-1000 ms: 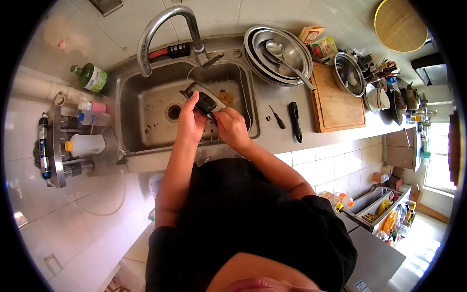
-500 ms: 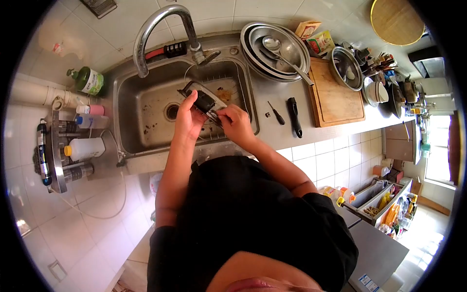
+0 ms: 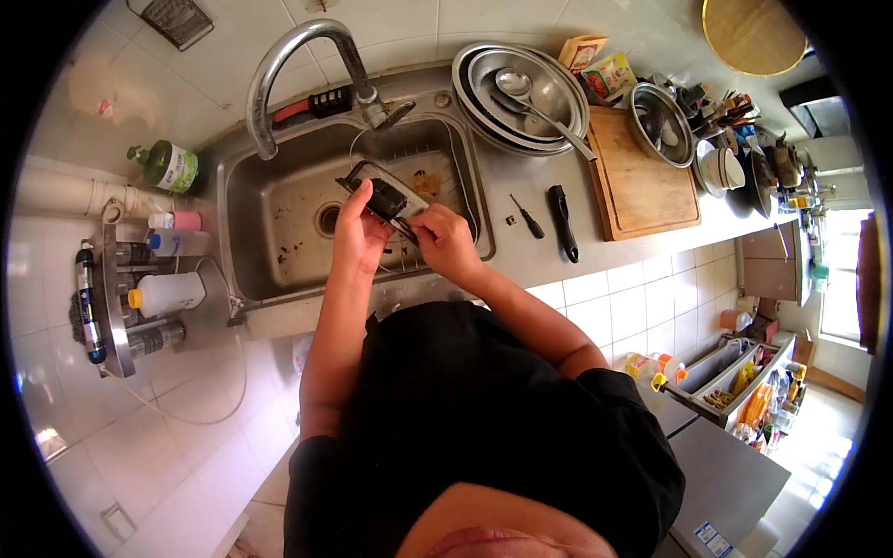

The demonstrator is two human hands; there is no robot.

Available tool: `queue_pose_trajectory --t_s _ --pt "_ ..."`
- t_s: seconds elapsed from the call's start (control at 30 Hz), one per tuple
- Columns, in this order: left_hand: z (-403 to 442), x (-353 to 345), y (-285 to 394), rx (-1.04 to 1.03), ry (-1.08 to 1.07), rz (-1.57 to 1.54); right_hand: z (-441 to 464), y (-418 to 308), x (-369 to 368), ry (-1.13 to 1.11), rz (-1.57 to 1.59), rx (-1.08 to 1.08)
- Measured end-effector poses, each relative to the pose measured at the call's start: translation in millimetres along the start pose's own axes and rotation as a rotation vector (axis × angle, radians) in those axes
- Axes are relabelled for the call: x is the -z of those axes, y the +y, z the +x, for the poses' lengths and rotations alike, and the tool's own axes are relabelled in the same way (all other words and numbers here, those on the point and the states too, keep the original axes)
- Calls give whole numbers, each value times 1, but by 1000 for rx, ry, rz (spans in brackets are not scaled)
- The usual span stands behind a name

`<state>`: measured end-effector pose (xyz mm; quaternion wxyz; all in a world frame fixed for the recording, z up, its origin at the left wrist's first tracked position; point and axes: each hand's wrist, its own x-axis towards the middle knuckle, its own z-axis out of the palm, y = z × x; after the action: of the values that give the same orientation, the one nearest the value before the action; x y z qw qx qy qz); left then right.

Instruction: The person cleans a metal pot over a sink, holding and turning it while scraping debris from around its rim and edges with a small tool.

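Note:
Over the sink (image 3: 244, 251) I hold a flat, roughly rectangular metal piece (image 3: 387, 197) with a dark blackened patch on its face. My left hand (image 3: 361, 228) supports its left side, thumb along the edge. At its lower right corner, my right hand (image 3: 441, 239) is closed with fingers pinched; whether they hold only the corner or also a small part is hidden. On the counter to the right lie a small screwdriver (image 3: 528, 219), a tiny dark part (image 3: 511, 220) and a black detached handle (image 3: 564, 223).
Stacked steel bowls (image 3: 473, 121) holding a ladle (image 3: 549, 112) stand right of the sink, beside a wooden cutting board (image 3: 642, 200). The faucet (image 3: 307, 37) arches over the sink's back left. A green soap bottle (image 3: 170, 167) and a rack with bottles (image 3: 172, 291) are at the left.
The metal piece has turned slightly, showing more of its face. My right hand has shifted a little at its corner. The whole view has moved slightly.

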<state>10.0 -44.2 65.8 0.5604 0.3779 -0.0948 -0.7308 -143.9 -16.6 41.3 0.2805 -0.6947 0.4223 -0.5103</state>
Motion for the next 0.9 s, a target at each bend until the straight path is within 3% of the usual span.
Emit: queue_pose_trajectory --t_s 0.2,0.6,0.7,0.9 --pt "-4 -6 0 -22 12 2 4 5 1 123 -84 -74" --pt "-1 -2 1 -21 4 0 8 8 -2 94 -41 -79" --pt "-3 -2 1 -27 0 -6 7 6 -3 -8 -53 -28" --pt "-3 -1 1 -20 0 -7 9 10 0 87 -92 -67"
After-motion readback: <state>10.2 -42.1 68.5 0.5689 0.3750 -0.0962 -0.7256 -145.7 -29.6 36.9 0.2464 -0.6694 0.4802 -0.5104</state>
